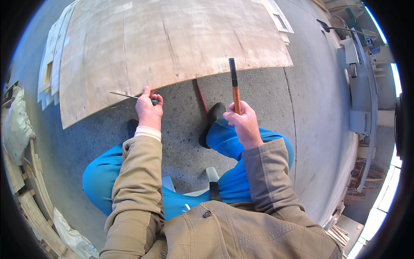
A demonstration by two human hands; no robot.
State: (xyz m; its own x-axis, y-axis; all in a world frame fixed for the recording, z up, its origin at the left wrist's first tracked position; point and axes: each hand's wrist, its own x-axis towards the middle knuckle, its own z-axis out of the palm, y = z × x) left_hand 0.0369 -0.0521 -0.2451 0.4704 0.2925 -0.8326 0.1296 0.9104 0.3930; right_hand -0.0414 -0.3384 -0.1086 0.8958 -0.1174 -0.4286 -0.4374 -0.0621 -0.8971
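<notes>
My left hand (149, 110) is closed around a screwdriver at the near edge of a large plywood sheet (172, 43). The screwdriver's thin metal shaft (123, 94) points left over the sheet, and the green end of its handle shows between my fingers. To the right, my right hand (246, 124) grips a hammer (235, 88) by its brown wooden handle. Its black head end points up and away from me and is seen edge-on, so its full shape is hidden. In the picture the hammer's tip overlaps the plywood's near edge; I cannot tell whether they touch.
More sheets (55, 56) lie beneath the plywood on a grey concrete floor (319, 129). A thin red bar (201, 97) sticks out below its edge near my shoe. Wood strips (41, 211) and white sacks (19, 121) line the left side. Equipment (360, 121) stands at right.
</notes>
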